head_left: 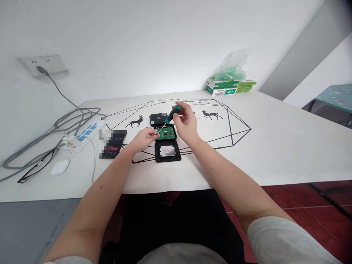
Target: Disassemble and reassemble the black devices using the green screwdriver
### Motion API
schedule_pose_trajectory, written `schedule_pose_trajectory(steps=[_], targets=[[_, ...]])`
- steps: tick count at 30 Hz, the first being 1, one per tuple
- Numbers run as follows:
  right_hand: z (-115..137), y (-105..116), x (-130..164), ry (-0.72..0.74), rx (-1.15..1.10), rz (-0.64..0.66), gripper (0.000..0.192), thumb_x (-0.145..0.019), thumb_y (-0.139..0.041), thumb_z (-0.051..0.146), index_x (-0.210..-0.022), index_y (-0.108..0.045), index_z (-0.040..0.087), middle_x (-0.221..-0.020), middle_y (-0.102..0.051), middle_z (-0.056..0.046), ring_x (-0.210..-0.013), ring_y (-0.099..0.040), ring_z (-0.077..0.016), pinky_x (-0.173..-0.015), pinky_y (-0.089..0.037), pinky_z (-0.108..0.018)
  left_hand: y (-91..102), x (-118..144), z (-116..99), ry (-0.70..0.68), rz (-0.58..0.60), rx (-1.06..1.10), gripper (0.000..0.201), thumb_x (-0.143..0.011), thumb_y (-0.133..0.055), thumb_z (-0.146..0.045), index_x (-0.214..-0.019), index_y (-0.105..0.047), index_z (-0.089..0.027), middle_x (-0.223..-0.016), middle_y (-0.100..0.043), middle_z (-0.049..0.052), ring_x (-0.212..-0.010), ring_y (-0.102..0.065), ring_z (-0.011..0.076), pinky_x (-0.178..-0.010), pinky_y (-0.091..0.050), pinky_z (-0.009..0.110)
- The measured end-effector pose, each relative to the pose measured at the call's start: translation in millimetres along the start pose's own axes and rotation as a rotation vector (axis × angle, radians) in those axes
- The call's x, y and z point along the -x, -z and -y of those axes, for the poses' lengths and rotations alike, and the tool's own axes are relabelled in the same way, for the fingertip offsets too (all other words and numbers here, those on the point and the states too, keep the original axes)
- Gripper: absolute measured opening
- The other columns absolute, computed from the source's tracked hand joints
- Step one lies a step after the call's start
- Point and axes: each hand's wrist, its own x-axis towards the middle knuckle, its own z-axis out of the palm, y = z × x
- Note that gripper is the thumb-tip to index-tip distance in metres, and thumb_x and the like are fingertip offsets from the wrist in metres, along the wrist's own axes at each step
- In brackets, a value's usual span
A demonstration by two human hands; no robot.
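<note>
My right hand (188,123) grips the green and black handle of a screwdriver (173,114). Its thin shaft slants down and left toward the left edge of a green circuit board (166,132), which sits in an open black case. Fingers of my left hand (145,139) are pinched together at that edge, close around the screwdriver's tip. Whatever lies between them is too small to tell. In front of the board lies a black cover (168,158) with a silver metal plate (167,150) and a small yellowish pad. Behind it rests a flat black box-like part (158,119) with labels.
A phone (114,143), partly pixelated, lies left of my left hand. Farther left are a power strip (88,134), coiled grey cable (59,123), glasses (38,167) and a white case (59,167). Green and white boxes (222,87) under a plastic bag (233,66) stand back right.
</note>
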Motion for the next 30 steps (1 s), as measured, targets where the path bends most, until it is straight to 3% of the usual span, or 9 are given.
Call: schedule_pose_trajectory(steps=[8,13,17,24,30], targets=[[5,2,0,0.045,-0.091,0.087,0.041,-0.100,-0.067,0.046,-0.139,-0.066,0.033,-0.133,-0.077,-0.009,-0.108,-0.076,-0.0248,-0.090,-0.067,-0.045,2.7,2,-5,-0.072,0.084,0.010,0.024,-0.098,-0.061,-0.037,-0.103,-0.082,-0.024,-0.112,-0.078,0.006,-0.109,-0.070,0.0270,-0.104,-0.054,0.044],[16,5,3,0.059,-0.180,0.323,0.039,-0.101,-0.064,0.037,-0.139,-0.070,0.032,-0.128,-0.078,-0.007,-0.120,-0.076,-0.0262,-0.099,-0.068,-0.048,5.2,7,-12,-0.148,0.247,0.042,0.017,-0.090,-0.073,-0.040,-0.091,-0.081,-0.024,-0.108,-0.077,0.005,-0.103,-0.069,0.0247,-0.102,-0.054,0.043],[24,3,8,0.048,-0.211,0.473,0.041,-0.098,-0.061,0.028,-0.137,-0.073,0.031,-0.125,-0.079,-0.006,-0.119,-0.077,-0.0253,-0.093,-0.069,-0.044,5.5,11,-16,-0.141,0.412,0.072,0.014,-0.083,-0.081,-0.037,-0.087,-0.085,-0.024,-0.102,-0.077,0.005,-0.099,-0.071,0.0240,-0.093,-0.056,0.038],[31,-2,15,0.150,-0.202,0.530,0.044,-0.098,-0.059,0.022,-0.139,-0.074,0.031,-0.127,-0.078,-0.006,-0.123,-0.077,-0.0251,-0.091,-0.068,-0.039,8.1,13,-26,-0.094,0.519,0.015,0.013,-0.083,-0.079,-0.032,-0.089,-0.088,-0.026,-0.095,-0.079,0.003,-0.093,-0.071,0.0228,-0.084,-0.053,0.034],[38,-2,17,0.227,-0.151,0.525,0.038,-0.099,-0.065,0.025,-0.135,-0.075,0.031,-0.125,-0.076,-0.006,-0.102,-0.072,-0.0186,-0.083,-0.064,-0.035,11.6,13,-28,-0.033,0.525,-0.031,0.017,-0.080,-0.078,-0.035,-0.090,-0.089,-0.028,-0.087,-0.075,0.002,-0.084,-0.064,0.0221,-0.074,-0.050,0.033]])
